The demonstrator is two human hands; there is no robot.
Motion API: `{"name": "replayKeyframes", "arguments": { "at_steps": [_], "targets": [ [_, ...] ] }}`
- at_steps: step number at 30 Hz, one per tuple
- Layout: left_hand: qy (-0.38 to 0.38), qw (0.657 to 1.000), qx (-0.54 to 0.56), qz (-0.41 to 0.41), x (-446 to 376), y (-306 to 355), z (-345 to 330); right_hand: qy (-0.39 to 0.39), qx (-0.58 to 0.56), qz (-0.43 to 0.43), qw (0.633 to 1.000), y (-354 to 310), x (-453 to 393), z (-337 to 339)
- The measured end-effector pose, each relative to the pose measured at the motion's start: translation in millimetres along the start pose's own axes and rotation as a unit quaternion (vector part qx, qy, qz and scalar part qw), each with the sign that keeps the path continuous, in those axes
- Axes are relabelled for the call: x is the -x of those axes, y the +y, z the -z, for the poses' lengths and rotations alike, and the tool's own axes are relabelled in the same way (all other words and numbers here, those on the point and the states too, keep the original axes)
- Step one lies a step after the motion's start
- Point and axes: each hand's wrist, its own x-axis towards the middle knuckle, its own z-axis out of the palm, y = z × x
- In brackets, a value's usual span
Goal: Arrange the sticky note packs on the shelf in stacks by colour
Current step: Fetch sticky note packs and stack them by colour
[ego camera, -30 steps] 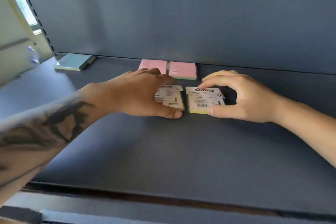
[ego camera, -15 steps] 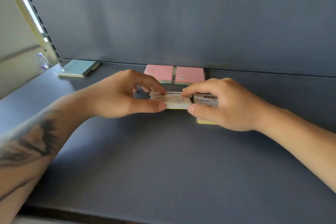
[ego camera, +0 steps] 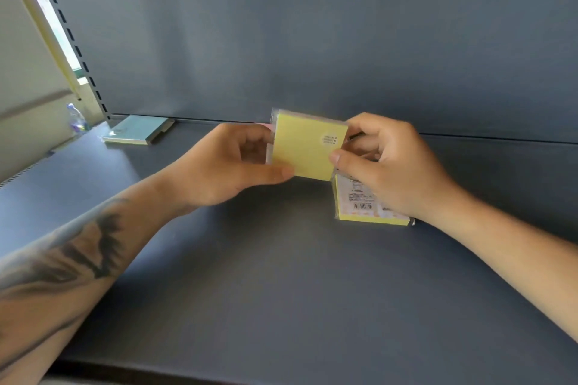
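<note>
The left hand (ego camera: 233, 162) gripped the left edge of a yellow sticky note pack (ego camera: 308, 147), thumb across its near lower corner and fingers curled behind, the tattooed forearm reaching in from the near left. The pack was raised off the shelf (ego camera: 281, 275) and tipped up so its plain yellow face looked toward the camera, a small round sticker near its right edge. The right hand (ego camera: 387, 162) pinched that right edge, thumb on the front face and fingers wrapped behind, its forearm coming in from the near right. Directly below and just to the right of the lifted pack, a second yellow pack (ego camera: 364, 205) lay flat on the shelf, label and barcode up, partly covered by the right hand. That was the relation that mattered: the lying pack sat nearer the right hand, so the held one probably needed to tip flat and shift right and down to land on it. A green pack (ego camera: 137, 131) lay well apart at the far left.
</note>
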Motion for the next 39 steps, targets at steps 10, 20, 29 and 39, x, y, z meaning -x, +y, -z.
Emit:
{"name": "replayKeyframes", "arguments": {
  "at_steps": [10, 20, 29, 39],
  "targets": [
    [0.074, 0.956, 0.285, 0.010, -0.9, 11.2, -4.3, -0.027, -0.128, -0.008, 0.991, -17.1, 9.4, 5.8],
    [0.087, 0.920, 0.376, 0.062, -1.6, 19.5, -11.8, -0.038, 0.050, 0.036, 0.997, -18.2, 14.8, 10.2],
    [-0.047, 0.940, 0.318, 0.112, 3.5, 15.1, -14.1, 0.033, 0.156, 0.056, 0.986, -8.6, 20.1, 3.1],
    [-0.058, 0.968, 0.222, 0.101, 4.6, 19.3, -20.3, -0.027, 0.260, 0.150, 0.954, -13.4, 26.2, 20.4]
  ]
}}
